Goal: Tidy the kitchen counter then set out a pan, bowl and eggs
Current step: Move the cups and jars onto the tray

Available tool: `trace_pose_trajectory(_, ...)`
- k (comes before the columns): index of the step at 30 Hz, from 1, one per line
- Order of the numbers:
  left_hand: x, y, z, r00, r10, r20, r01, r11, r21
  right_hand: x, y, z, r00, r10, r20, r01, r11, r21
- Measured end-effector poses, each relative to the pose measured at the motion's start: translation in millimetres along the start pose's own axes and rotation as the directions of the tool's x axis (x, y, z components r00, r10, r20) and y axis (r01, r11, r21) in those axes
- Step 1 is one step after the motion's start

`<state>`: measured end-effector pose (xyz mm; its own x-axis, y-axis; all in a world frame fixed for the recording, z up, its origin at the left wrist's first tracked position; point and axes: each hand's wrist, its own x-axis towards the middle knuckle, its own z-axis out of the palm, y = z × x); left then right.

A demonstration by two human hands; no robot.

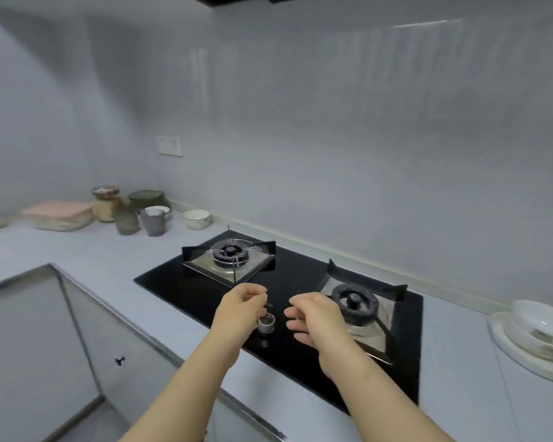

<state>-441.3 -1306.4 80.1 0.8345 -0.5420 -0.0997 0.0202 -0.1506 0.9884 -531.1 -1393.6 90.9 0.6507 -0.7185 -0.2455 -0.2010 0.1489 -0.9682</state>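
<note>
Beside the round metal knob (266,323), the left hand (241,309) curls.

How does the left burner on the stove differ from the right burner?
The left burner carries a wire pot stand; the right burner is bare. The left burner lies further from the camera, while the right burner lies nearer, just beyond the hands. Shared: both are dark and round, show no flame, and each sits in a shiny square tray with upturned black corners.
</note>
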Motion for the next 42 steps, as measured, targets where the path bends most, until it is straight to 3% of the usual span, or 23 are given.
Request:
trace_pose_trajectory(10,107.0,-1.3,-265.1,0.962,-0.005,-0.271,0.008,1.0,0.008,60.8,-41.2,294.5,0.957,-0.046,0.288,0.044,0.999,0.015)
trace_pose_trajectory(22,254.5,-20.3,-437.8,0.92,-0.015,-0.392,0.041,0.997,0.059,179.9,-56.5,505.2,0.917,-0.001,0.398,0.01,1.0,-0.022)
trace_pose_trajectory(34,450.3,-30.7,-486.0,0.934,-0.08,-0.349,0.116,0.99,0.083,366.4,-82.9,600.1,0.952,0.049,0.304,-0.035,0.998,-0.051)
trace_pose_trajectory(38,510.0,-34.4,-490.5,0.952,-0.035,-0.304,0.094,0.979,0.183,413.3,-85.8,605.5,0.973,0.046,0.226,-0.034,0.998,-0.059)
trace_pose_trajectory(42,571.0,-37.6,-492.4,0.972,0.066,-0.225,0.028,0.918,0.394,455.6,-82.3,606.0,0.995,-0.006,0.097,0.015,0.995,-0.101)
